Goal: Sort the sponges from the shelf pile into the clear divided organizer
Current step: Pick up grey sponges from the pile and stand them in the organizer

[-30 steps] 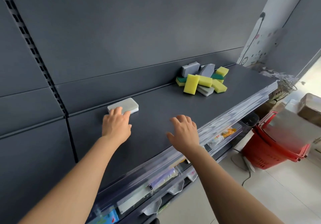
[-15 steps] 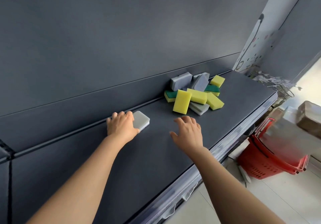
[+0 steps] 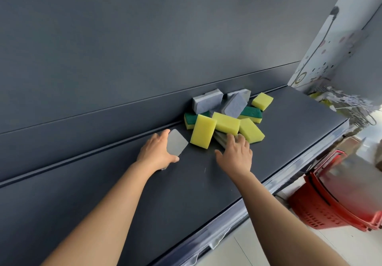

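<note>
Dark shelf [image 3: 186, 193]: left hand [image 3: 157, 152] grips pale grey sponge [image 3: 177, 145] beside sponge pile [image 3: 226, 123]; right hand [image 3: 235, 155] spread flat, touching pile's near edge

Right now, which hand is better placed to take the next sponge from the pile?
Right. The right hand holds nothing and touches the grey sponge at the near edge of the pile. The left hand grips a pale sponge, so it's occupied.
</note>
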A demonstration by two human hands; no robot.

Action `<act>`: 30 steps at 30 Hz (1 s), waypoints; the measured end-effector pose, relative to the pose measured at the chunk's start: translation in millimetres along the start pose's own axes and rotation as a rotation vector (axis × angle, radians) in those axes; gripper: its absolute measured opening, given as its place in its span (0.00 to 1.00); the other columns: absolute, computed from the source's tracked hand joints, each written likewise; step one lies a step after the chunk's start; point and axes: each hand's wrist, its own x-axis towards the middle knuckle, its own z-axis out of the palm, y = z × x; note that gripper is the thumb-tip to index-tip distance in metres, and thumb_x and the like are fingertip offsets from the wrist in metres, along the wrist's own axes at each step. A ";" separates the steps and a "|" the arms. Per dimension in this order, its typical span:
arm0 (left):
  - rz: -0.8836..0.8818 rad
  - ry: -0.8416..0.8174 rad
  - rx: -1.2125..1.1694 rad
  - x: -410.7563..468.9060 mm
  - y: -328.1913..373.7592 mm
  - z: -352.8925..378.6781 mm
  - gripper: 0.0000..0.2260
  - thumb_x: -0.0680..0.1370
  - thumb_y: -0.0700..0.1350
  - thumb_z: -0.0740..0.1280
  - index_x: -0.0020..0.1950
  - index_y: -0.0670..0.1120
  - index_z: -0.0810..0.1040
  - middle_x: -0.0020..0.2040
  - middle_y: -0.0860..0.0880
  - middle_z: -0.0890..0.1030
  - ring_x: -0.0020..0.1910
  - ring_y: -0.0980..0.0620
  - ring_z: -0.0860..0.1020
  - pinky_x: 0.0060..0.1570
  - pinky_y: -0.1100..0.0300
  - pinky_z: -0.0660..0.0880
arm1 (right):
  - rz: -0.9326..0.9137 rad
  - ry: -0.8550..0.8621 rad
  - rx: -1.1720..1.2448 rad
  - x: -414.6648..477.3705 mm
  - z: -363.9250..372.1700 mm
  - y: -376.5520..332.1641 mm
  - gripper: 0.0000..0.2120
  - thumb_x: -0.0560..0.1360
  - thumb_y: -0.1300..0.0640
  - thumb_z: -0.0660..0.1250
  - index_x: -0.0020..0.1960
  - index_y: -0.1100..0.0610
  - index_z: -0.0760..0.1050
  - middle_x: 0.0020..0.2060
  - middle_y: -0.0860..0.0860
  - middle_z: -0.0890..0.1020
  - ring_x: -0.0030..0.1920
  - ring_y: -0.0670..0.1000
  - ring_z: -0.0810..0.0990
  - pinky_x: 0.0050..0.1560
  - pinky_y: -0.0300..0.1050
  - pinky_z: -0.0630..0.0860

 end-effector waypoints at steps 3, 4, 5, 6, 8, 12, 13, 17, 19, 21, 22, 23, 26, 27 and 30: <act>-0.041 0.031 -0.051 2.5 10.2 5.8 0.38 0.71 0.53 0.72 0.75 0.53 0.55 0.68 0.46 0.66 0.65 0.45 0.67 0.58 0.51 0.69 | -0.062 -0.029 -0.004 13.4 4.5 11.4 0.27 0.74 0.46 0.65 0.69 0.51 0.63 0.68 0.57 0.62 0.70 0.59 0.59 0.68 0.53 0.58; -0.057 0.047 -0.072 2.3 13.0 8.2 0.37 0.71 0.53 0.72 0.74 0.52 0.56 0.67 0.46 0.67 0.65 0.45 0.68 0.57 0.51 0.69 | -0.085 -0.020 -0.005 17.6 5.5 14.3 0.26 0.74 0.47 0.66 0.69 0.51 0.63 0.67 0.57 0.63 0.69 0.59 0.60 0.68 0.52 0.59; -0.075 0.066 -0.095 1.5 15.4 10.8 0.35 0.72 0.53 0.71 0.74 0.52 0.57 0.67 0.46 0.67 0.64 0.45 0.68 0.57 0.51 0.69 | -0.106 -0.007 0.008 21.4 6.1 16.8 0.25 0.74 0.48 0.66 0.68 0.51 0.65 0.64 0.57 0.65 0.67 0.59 0.62 0.67 0.52 0.60; -0.096 0.091 -0.122 0.2 17.4 13.5 0.33 0.73 0.53 0.70 0.73 0.52 0.58 0.67 0.47 0.67 0.64 0.46 0.69 0.56 0.51 0.70 | -0.122 -0.003 0.041 24.8 6.7 18.3 0.24 0.74 0.50 0.67 0.67 0.52 0.67 0.61 0.57 0.66 0.64 0.59 0.65 0.65 0.52 0.62; -0.147 0.152 -0.175 -3.6 20.2 18.8 0.28 0.75 0.54 0.67 0.71 0.51 0.61 0.65 0.47 0.69 0.62 0.46 0.70 0.53 0.53 0.70 | -0.138 -0.030 0.152 29.0 7.3 20.2 0.22 0.72 0.52 0.69 0.64 0.54 0.68 0.57 0.56 0.66 0.58 0.59 0.69 0.60 0.50 0.69; -0.212 0.245 -0.296 -13.4 24.2 29.3 0.24 0.75 0.52 0.67 0.68 0.51 0.65 0.62 0.49 0.71 0.55 0.50 0.72 0.46 0.57 0.68 | -0.157 -0.014 0.328 28.4 8.8 23.3 0.18 0.70 0.53 0.70 0.58 0.52 0.72 0.54 0.53 0.66 0.52 0.55 0.70 0.49 0.44 0.70; -0.225 0.261 -0.327 -15.8 25.4 31.2 0.24 0.75 0.52 0.68 0.68 0.51 0.65 0.62 0.49 0.71 0.53 0.51 0.71 0.46 0.58 0.67 | -0.154 -0.015 0.377 28.3 8.2 24.2 0.17 0.69 0.51 0.71 0.56 0.52 0.73 0.54 0.52 0.66 0.51 0.54 0.71 0.49 0.43 0.70; -0.277 0.307 -0.399 -24.5 32.0 32.6 0.24 0.74 0.51 0.69 0.68 0.52 0.65 0.62 0.50 0.71 0.53 0.52 0.71 0.46 0.57 0.69 | -0.086 -0.030 0.681 33.5 -4.8 23.0 0.13 0.67 0.47 0.71 0.48 0.50 0.75 0.50 0.50 0.71 0.43 0.50 0.73 0.42 0.42 0.71; -0.297 0.334 -0.432 -28.5 36.9 30.8 0.25 0.73 0.50 0.69 0.68 0.52 0.65 0.62 0.50 0.72 0.55 0.50 0.73 0.51 0.53 0.72 | -0.040 -0.049 0.846 37.0 -14.2 19.4 0.11 0.65 0.47 0.70 0.43 0.51 0.74 0.44 0.50 0.74 0.38 0.47 0.73 0.36 0.41 0.68; -0.310 0.366 -0.459 -32.2 42.2 29.3 0.26 0.73 0.50 0.70 0.69 0.52 0.65 0.63 0.50 0.72 0.58 0.49 0.73 0.55 0.50 0.73 | -0.006 -0.156 1.011 39.0 -21.4 16.1 0.11 0.64 0.47 0.67 0.38 0.53 0.72 0.35 0.48 0.75 0.33 0.47 0.72 0.34 0.41 0.68; -0.311 0.383 -0.469 -34.0 45.1 28.6 0.27 0.73 0.50 0.70 0.69 0.52 0.65 0.63 0.50 0.72 0.58 0.49 0.72 0.55 0.50 0.73 | -0.004 -0.229 1.067 39.0 -23.4 14.8 0.10 0.65 0.48 0.66 0.37 0.54 0.71 0.32 0.48 0.74 0.32 0.48 0.71 0.34 0.42 0.68; -0.306 0.398 -0.486 -35.7 48.3 28.4 0.27 0.73 0.50 0.70 0.69 0.52 0.64 0.63 0.51 0.72 0.58 0.49 0.72 0.56 0.50 0.72 | -0.012 -0.300 1.093 38.2 -24.3 13.5 0.09 0.67 0.49 0.66 0.38 0.55 0.70 0.30 0.48 0.73 0.31 0.48 0.70 0.33 0.43 0.69; -0.265 0.402 -0.584 -40.4 58.2 29.3 0.26 0.73 0.48 0.71 0.69 0.53 0.65 0.62 0.52 0.73 0.58 0.50 0.73 0.57 0.49 0.73 | -0.097 -0.472 1.121 31.8 -24.7 7.1 0.07 0.71 0.54 0.64 0.48 0.51 0.71 0.31 0.50 0.76 0.26 0.48 0.74 0.28 0.39 0.71; -0.251 0.399 -0.608 -42.2 60.8 29.8 0.25 0.73 0.47 0.71 0.68 0.54 0.66 0.62 0.52 0.74 0.58 0.51 0.74 0.58 0.48 0.73 | -0.143 -0.536 1.131 29.6 -24.4 4.8 0.11 0.71 0.56 0.63 0.54 0.49 0.71 0.32 0.50 0.77 0.26 0.48 0.76 0.27 0.39 0.73; -0.237 0.407 -0.637 -50.1 61.7 27.6 0.23 0.74 0.45 0.70 0.66 0.55 0.67 0.61 0.52 0.74 0.57 0.51 0.74 0.58 0.48 0.73 | -0.309 -0.665 1.096 26.9 -21.6 0.7 0.22 0.69 0.61 0.63 0.62 0.52 0.71 0.39 0.52 0.78 0.34 0.51 0.78 0.36 0.47 0.78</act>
